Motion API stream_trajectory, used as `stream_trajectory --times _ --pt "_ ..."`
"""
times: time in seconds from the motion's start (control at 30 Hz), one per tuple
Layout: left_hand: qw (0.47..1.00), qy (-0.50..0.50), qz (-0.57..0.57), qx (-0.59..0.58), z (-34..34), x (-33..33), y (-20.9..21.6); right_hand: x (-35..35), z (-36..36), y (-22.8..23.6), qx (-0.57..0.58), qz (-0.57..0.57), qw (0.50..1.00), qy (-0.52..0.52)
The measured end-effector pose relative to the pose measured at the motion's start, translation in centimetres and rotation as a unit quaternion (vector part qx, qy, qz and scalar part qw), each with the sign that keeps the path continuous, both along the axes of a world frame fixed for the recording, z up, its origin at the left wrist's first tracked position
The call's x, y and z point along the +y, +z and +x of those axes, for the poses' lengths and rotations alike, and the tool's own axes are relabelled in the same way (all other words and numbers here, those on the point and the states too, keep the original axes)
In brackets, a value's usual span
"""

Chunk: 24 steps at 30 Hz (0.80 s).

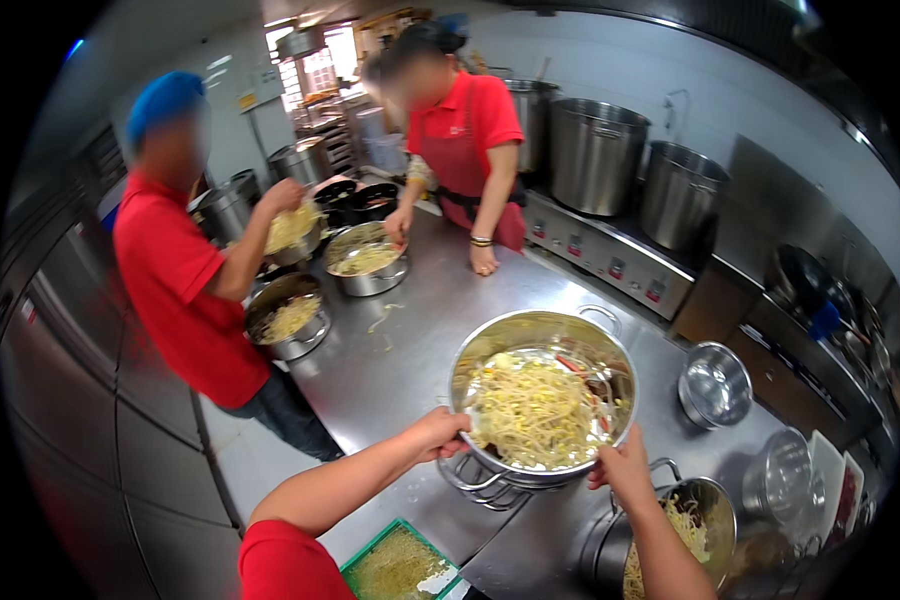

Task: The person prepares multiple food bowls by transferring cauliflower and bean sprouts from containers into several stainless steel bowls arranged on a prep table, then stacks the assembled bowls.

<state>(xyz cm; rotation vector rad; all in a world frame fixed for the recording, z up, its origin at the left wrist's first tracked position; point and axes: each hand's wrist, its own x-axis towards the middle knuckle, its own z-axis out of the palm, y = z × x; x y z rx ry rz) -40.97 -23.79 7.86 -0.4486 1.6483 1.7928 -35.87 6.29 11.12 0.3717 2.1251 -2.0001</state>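
Observation:
A wide stainless steel pot [530,333] holds a heap of bean sprouts [532,405], with a few red pieces along its right side. My left hand [440,434] is closed on the pot's left side near the rim. On the near right side, my right hand [622,466] grips it as well, fingers partly hidden by the pot. Metal loop handles [485,488] show just below its near left side; whether they belong to this pot or one beneath, I cannot tell. Under my right forearm stands another pot [722,500] with bean sprouts in it.
Across the steel table [420,330], two co-workers in red shirts handle sprouts around several pots [365,282]. Steel bowls [715,386] stand to the right. A green-rimmed tray [402,562] of sprouts lies below my left arm. Tall stockpots [598,150] line the back wall.

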Motion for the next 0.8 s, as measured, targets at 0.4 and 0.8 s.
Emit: stream_trajectory --times 0.4,0.8 --pt "0.99 0.109 -0.071 0.05 -2.7 -7.8 -2.9 -2.0 12.5 -3.6 -0.109 0.073 0.964 0.231" --pt "0.954 0.259 -0.147 0.025 -8.0 -13.5 -13.3 -3.8 12.3 -5.8 0.012 0.297 0.837 0.459"
